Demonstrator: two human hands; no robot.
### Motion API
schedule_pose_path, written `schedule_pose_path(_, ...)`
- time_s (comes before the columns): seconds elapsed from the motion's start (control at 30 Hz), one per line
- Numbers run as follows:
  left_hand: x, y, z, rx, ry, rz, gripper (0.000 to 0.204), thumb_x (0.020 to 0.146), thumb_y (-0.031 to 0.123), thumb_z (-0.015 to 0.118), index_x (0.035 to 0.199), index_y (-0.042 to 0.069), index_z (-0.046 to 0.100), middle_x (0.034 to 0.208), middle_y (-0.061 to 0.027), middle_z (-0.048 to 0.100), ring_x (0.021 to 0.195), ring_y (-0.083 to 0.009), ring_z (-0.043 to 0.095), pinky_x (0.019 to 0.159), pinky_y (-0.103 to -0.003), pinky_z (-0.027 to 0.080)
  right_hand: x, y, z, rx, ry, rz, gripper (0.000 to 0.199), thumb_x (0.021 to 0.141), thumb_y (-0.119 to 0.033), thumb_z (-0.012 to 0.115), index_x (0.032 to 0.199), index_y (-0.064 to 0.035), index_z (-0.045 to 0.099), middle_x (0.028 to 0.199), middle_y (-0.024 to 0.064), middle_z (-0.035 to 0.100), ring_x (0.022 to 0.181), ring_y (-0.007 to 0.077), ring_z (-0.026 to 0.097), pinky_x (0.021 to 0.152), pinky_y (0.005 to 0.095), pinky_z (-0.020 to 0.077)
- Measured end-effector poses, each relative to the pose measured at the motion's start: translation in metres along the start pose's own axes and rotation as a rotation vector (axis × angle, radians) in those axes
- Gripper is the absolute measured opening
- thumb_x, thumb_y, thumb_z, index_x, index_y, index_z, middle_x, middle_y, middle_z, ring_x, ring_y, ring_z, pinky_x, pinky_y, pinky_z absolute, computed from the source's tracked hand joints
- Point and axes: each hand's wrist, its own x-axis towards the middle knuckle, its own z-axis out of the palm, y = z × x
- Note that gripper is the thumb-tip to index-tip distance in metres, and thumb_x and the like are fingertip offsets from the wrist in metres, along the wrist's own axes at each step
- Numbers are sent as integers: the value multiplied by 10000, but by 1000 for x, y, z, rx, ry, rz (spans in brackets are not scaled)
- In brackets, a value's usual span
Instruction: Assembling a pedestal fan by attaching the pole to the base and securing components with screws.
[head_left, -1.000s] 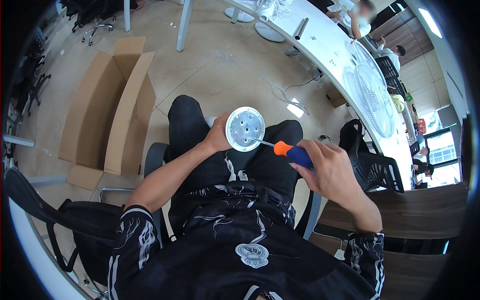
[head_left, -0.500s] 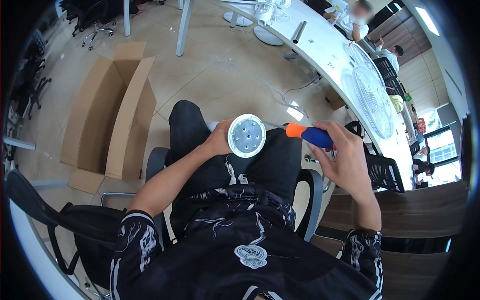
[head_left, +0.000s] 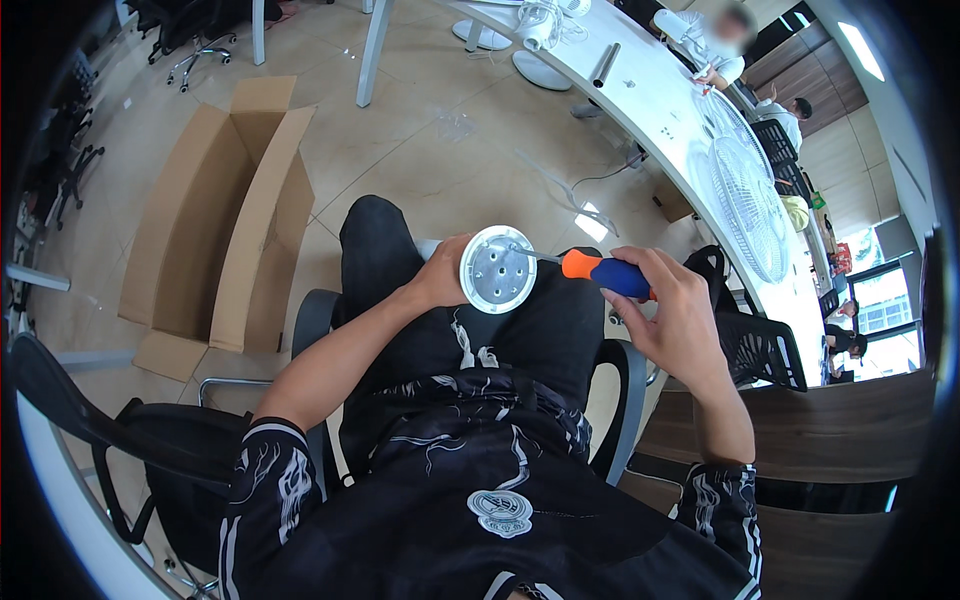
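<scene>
I sit on a black chair and hold a round white plastic disc with several holes [head_left: 497, 270] above my lap. My left hand [head_left: 444, 275] grips its left rim and tilts its flat face toward me. My right hand [head_left: 672, 315] is wrapped around the orange and blue handle of a screwdriver [head_left: 600, 272]. The metal shaft of the screwdriver reaches left, and its tip meets the upper right edge of the disc.
An open cardboard box [head_left: 225, 220] lies on the tiled floor to my left. A long white curved table [head_left: 680, 120] at the upper right carries fan grilles [head_left: 745, 200] and white fan parts. Other people sit at its far end. A dark wooden surface [head_left: 840, 420] lies to my right.
The screwdriver pulled away to the right of the disc, then came back so its tip touches the disc's upper right edge. The disc stayed over my lap.
</scene>
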Motion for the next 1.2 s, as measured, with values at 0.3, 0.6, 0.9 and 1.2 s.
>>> schedule_pose_path(0.3, 1, -4, 0, 48, 4, 38, 579, 631, 131, 836, 1157, 9, 628, 1063, -144, 695, 979, -269, 684, 876, -363, 528, -2, -3, -3, -2, 22, 7, 327, 798, -72, 746, 1084, -7, 602, 900, 161, 648, 717, 331, 664, 665, 371, 533)
schedule_pose_path(0.6, 1, 1, -1, -49, 2, -10, 571, 631, 121, 841, 1150, 11, 632, 1036, -120, 703, 959, -232, 682, 877, -347, 521, -1, -4, 2, -100, 61, -69, 332, 804, -113, 751, 1090, -20, 611, 903, 156, 640, 744, 335, 658, 679, 388, 526)
schedule_pose_path(0.9, 0, -1, 5, -36, 40, 19, 497, 616, 152, 853, 1058, 27, 664, 975, -129, 701, 904, -279, 680, 827, -359, 527, 8, -16, -3, -316, -127, 68, 369, 804, -202, 765, 1047, -17, 559, 860, 152, 606, 766, 309, 644, 645, 392, 514)
schedule_pose_path(1.2, 2, 0, 2, 3, 14, 45, 529, 649, 116, 816, 1130, 2, 628, 1028, -141, 699, 943, -276, 686, 856, -363, 530, 5, -11, -1, -188, -79, 37, 371, 860, -243, 721, 1038, 5, 511, 934, 162, 569, 765, 328, 634, 650, 397, 517)
